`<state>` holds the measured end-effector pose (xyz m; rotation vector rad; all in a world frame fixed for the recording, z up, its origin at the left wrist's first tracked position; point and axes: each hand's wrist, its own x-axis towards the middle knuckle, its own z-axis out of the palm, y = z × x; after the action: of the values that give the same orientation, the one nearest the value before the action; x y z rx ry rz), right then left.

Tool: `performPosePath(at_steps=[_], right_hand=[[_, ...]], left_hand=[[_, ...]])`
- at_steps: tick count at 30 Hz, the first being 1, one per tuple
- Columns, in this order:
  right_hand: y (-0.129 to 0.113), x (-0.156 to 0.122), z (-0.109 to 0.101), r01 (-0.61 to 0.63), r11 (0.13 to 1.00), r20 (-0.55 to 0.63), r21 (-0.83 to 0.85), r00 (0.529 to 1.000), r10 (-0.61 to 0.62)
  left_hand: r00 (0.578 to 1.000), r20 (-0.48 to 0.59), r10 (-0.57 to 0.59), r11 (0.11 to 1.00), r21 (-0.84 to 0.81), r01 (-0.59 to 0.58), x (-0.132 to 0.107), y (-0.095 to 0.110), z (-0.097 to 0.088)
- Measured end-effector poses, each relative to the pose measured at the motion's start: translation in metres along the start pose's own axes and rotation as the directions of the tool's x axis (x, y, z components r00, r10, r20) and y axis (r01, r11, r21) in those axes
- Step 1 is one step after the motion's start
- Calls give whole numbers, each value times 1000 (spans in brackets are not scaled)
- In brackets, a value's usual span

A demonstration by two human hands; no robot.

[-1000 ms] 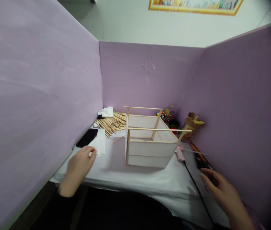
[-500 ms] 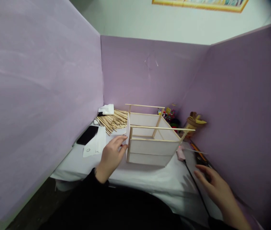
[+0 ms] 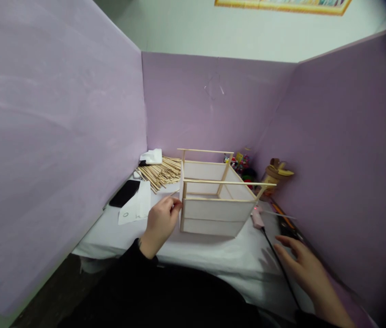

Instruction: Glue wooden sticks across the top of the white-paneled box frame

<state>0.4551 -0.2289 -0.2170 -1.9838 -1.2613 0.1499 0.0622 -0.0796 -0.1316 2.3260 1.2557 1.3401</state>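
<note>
One step, prob. steadying: L hand (image 3: 161, 222) is touching panelled frame (image 3: 216, 210), can't tell grip; R hand (image 3: 300, 263) is hovering wide; next's needing care.

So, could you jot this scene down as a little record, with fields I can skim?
Left hand: fingertips drawn together at the near left corner of the box-shaped model; contact unclear
Right hand: fingers apart, nothing visible in its grasp, near the black cord
Model: wooden strips with pale panels, open top, standing on the white cloth
Left side: pile of thin sticks, paper sheet, flat black object
Right side: pink device with a red light, joined to the cord
</note>
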Motion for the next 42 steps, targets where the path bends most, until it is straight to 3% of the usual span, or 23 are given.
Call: performPosePath(at_steps=[5,10,14,18,21,23,25,28,31,35,38,42], right_hand=[[1,1,-1,-10,1000,15,-7,1000,10],[4,1,-4,-14,1000,-7,1,1000,14],[4,1,-6,-24,1000,-2,4,1000,24],[-2,1,-4,-25,1000,9,-7,1000,25],[-11,0,-1,-7,1000,20,-9,1000,7],[-17,0,1,15,1000,30,-4,999,-15],[-23,0,2,38,999,43,0,998,-38],[-26,0,3,57,998,58,-2,997,-57],[-23,-2,5,58,998,70,-8,996,-57],[-12,-4,7,42,999,79,-11,996,-41],[-5,-5,9,24,1000,74,-2,997,-24],[-3,-7,10,12,1000,61,19,998,-13]], left_hand=[[1000,3,-2,1000,9,2,-7,-4,7],[993,112,-44,991,133,29,-21,-16,-3],[963,111,-247,911,366,192,-34,-47,-39],[886,8,-465,699,617,361,-44,-80,-91],[823,-7,-568,571,717,400,-47,-92,-119],[853,-37,-520,583,715,387,-47,-95,-126],[913,-83,-400,667,657,352,-46,-94,-122],[941,-114,-319,814,475,333,-44,-84,-99],[951,-27,-309,921,240,306,-41,-65,-65],[992,58,-108,993,63,105,-29,-32,-21],[989,141,-45,996,89,32,-17,-11,-1],[968,240,-73,957,291,0,-7,7,10]])
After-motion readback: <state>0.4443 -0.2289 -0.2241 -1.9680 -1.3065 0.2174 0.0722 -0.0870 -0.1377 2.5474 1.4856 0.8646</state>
